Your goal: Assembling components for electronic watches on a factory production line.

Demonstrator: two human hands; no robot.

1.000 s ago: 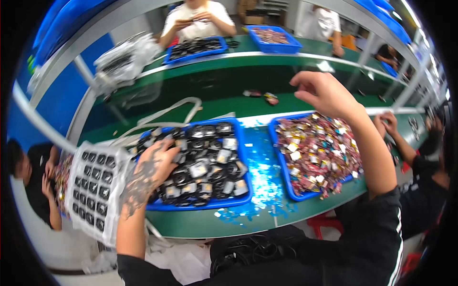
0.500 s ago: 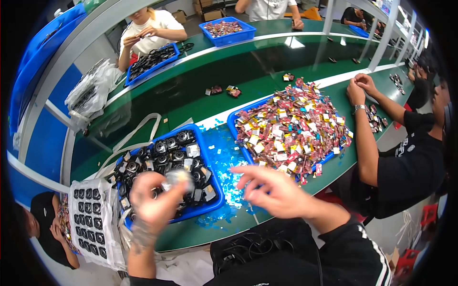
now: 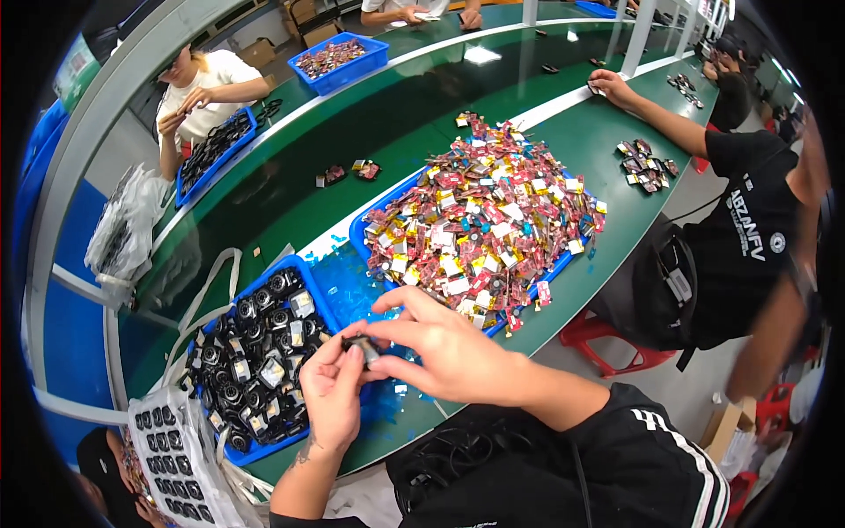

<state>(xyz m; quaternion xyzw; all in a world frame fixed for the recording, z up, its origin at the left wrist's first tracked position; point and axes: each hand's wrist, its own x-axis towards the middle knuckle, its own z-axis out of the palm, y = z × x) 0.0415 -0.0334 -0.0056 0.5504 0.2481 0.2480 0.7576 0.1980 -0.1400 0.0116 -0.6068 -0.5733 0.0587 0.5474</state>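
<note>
Head view: both hands (image 3: 387,361) pinch black part (image 3: 359,345); blue tray (image 3: 327,310) holds black parts.

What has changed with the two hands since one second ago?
The right hand came back from the tray of colourful parts to join the left hand. Both now pinch one small black part, which the left hand lifted from the tray of black parts. Both trays stayed put.

One head-worn fisheye looks steeply down, close over the green workbench (image 3: 607,167), edges probably warped.
</note>
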